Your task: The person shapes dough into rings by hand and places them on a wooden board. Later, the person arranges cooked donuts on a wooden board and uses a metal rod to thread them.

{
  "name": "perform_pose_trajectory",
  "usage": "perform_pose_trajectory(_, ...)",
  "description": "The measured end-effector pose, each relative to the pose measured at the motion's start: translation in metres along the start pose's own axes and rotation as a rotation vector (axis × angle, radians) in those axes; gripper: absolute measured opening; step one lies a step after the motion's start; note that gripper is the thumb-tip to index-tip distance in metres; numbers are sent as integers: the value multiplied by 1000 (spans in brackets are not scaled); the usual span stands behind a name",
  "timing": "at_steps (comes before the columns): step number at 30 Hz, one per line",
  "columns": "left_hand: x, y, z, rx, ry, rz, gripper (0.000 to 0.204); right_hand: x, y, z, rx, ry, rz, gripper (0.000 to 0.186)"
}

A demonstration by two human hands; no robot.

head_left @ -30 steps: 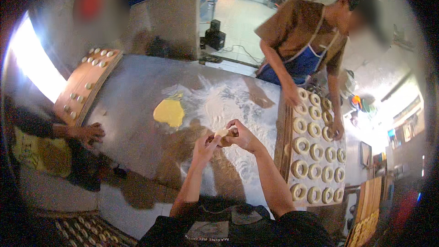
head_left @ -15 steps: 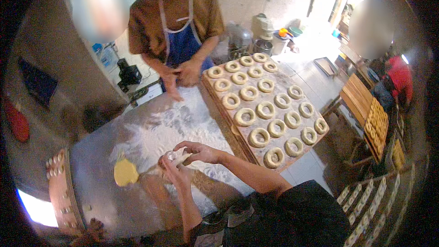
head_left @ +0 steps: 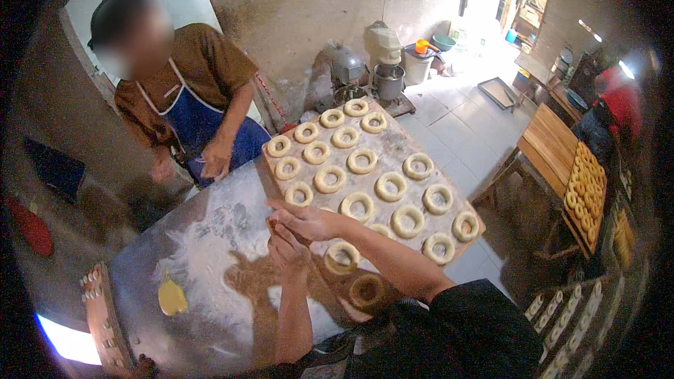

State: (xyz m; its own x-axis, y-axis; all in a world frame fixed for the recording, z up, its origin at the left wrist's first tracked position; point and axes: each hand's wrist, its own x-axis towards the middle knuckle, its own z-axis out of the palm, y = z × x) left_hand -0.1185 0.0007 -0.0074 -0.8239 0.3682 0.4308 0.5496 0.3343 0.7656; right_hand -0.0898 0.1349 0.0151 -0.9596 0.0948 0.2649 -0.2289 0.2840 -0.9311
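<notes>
Dough ring (head_left: pixel 299 184) near right hand's fingers (head_left: pixel 288 209)

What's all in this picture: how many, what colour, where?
Table: one, grey, centre-left
Flour: one patch, white, on the table
Lump: one, yellow, on the table
Near board: one, floury brown, right of the flour
Dough rings: about twenty, pale, on that board
Left board: one, brown, table's left end
Dough pieces: several, pale, on the left board
Machines: two, grey and cream, beyond the near board
Bucket: one, whitish, right of the machines
Far rings: many, golden, right side
Co-worker: one, in brown and blue, beyond the table
Person: one, red-clad, far right
Left hand: one, bare, centre
Right hand: one, bare, centre, against the left; any contents hidden
</notes>
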Motion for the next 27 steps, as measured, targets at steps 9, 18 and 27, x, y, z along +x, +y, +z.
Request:
perform_pose_trajectory(9, 47, 136, 125, -271, -96, -3, 23, -51, -7, -156, 547, 454, 148, 42)
perform_pose_trajectory(18, 63, 168, 209, -139, -297, 97, 28, -76, 16, -237, 431, 641, 146, 42)
perform_pose_trajectory(27, 70, 182, 256, -139, -371, -20, 31, -87, 83, -293, 140, 453, 129, 48)
